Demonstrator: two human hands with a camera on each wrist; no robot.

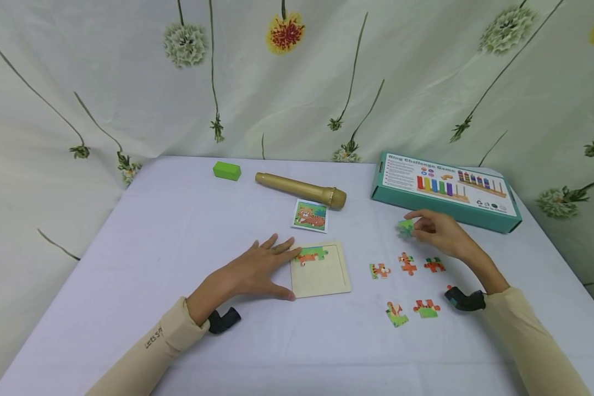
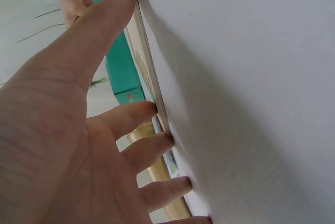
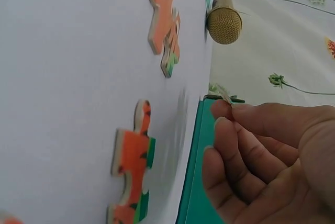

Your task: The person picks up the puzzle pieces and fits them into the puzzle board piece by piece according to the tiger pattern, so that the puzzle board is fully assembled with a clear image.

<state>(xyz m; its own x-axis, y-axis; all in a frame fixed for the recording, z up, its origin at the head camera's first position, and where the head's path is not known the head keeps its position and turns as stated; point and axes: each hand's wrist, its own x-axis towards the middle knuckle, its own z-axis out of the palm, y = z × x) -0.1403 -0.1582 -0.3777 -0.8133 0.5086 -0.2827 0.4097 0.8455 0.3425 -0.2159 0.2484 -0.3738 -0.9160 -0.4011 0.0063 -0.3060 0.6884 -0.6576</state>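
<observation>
Between thumb and fingertips my right hand (image 1: 438,231) pinches a green puzzle piece (image 1: 406,226), lifted above the table at the right. With fingers spread, my left hand (image 1: 257,269) rests at the left side of a square wooden puzzle board (image 1: 322,280), thumb and fingertips touching its edge. Joined orange and green pieces (image 1: 311,254) lie in the board's upper left corner. Loose tiger pieces lie right of the board, among them an orange piece (image 1: 380,270), a red and green piece (image 1: 434,264) and a grass piece (image 1: 427,308). In the right wrist view the pinched piece shows only edge-on.
A tiger picture card (image 1: 310,215) lies behind the board, beside a gold microphone (image 1: 302,188). A green block (image 1: 226,170) stands at the back left. At the back right is a teal game box (image 1: 445,192), close to my right hand. A floral curtain hangs behind the table.
</observation>
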